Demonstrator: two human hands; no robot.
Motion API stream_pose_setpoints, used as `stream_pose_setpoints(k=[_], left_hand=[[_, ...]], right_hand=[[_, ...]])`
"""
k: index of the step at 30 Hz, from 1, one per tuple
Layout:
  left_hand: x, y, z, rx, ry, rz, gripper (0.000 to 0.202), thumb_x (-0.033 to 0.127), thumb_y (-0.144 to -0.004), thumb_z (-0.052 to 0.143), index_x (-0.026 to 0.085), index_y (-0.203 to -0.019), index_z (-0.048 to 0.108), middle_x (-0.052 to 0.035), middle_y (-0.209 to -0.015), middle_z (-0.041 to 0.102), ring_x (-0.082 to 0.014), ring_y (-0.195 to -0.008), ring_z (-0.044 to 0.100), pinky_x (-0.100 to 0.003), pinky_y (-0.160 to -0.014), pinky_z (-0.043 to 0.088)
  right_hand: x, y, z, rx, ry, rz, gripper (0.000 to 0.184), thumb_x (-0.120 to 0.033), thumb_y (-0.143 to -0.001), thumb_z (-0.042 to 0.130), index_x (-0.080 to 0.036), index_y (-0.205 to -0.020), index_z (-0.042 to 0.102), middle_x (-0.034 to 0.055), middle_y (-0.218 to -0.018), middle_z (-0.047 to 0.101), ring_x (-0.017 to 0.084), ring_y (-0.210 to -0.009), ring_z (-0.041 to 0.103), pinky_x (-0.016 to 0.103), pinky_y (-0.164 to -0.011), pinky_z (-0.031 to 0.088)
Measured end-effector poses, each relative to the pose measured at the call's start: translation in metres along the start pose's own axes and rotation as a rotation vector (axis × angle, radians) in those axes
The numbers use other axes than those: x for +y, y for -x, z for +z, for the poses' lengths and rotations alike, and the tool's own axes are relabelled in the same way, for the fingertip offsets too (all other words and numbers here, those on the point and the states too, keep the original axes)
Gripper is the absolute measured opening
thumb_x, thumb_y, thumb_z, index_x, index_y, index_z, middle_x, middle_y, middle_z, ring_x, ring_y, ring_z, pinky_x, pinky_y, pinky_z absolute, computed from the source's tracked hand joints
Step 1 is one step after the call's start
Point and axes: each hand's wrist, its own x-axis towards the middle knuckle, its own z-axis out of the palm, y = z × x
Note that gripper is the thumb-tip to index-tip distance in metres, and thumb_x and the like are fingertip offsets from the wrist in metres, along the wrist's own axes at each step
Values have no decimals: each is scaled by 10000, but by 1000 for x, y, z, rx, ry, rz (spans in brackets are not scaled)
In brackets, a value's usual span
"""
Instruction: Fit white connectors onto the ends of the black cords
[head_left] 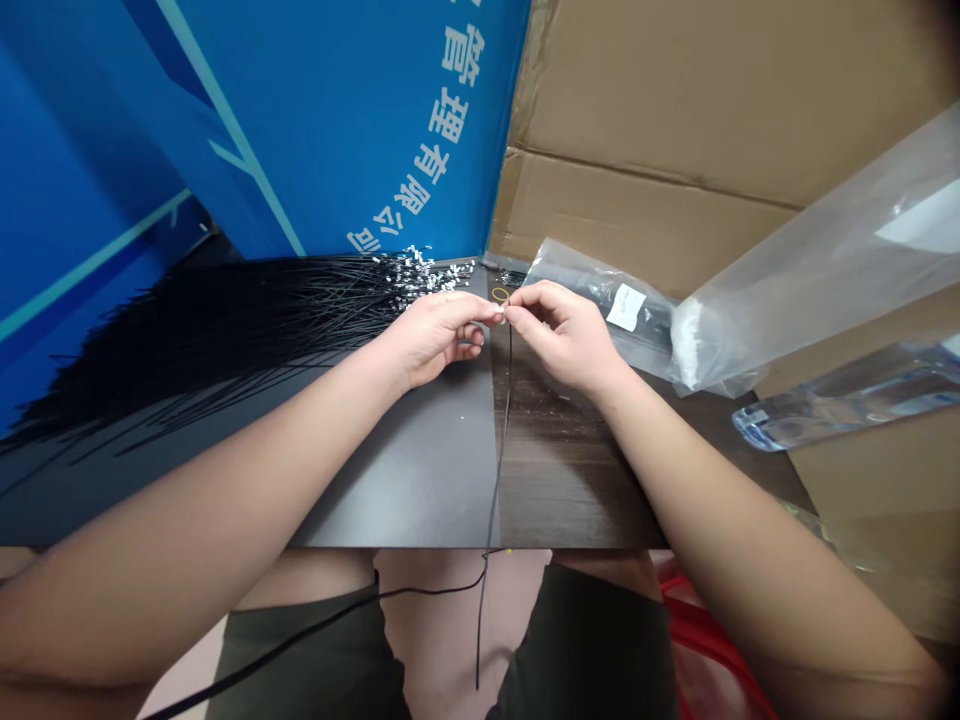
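Observation:
Above the table, my left hand (442, 335) pinches a tiny white connector (500, 311) between thumb and index finger. My right hand (566, 330) is closed in a pinch on a thin black wire (508, 380), right beside that connector. Whether the wire's tip sits inside the connector is too small to tell. The wire hangs from the fingertips over the table edge and down between the legs. Left of my hands lies a large bundle of black wires (225, 310), with many white connectors (416, 275) on the ends nearest me.
Behind the right hand lie a clear plastic bag (600, 280) with a white label and a pile of small dark parts (511, 278). Farther right are a clear plastic roll (795, 250) and a clear bottle (847, 400). A blue panel (337, 120) and cardboard (675, 100) stand behind the table (420, 470).

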Motion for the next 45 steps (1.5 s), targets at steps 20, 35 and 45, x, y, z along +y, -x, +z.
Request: stream_pose_setpoints(k=[20,35,45], left_hand=[[-4,-3,7,34,101,14,142,229,-696,814,148,-767,721,-16,-681,683,-115,-612,617,-262,-626,508],[-5,1,9,93,-44,76,141,257,-714,797,150,-794,753,-39,-752,710,-141,-700,650,-271,-677,515],[-5,1,10,116,-166,234,92,241,-724,748,182,-657,724,-6,-679,614,-112,-657,522,-258,-618,408]], right_hand=[[-37,0,14,-132,-659,712,209,-307,-789,886,-148,-722,769,42,-742,739,75,-556,593,201,-459,410],[-38,-1,17,-26,-627,763,193,-215,-818,828,-146,-678,714,32,-679,704,66,-505,556,204,-428,373],[-38,-1,16,-14,-685,811,199,-222,-795,842,-159,-671,700,49,-718,712,69,-514,537,225,-431,358]])
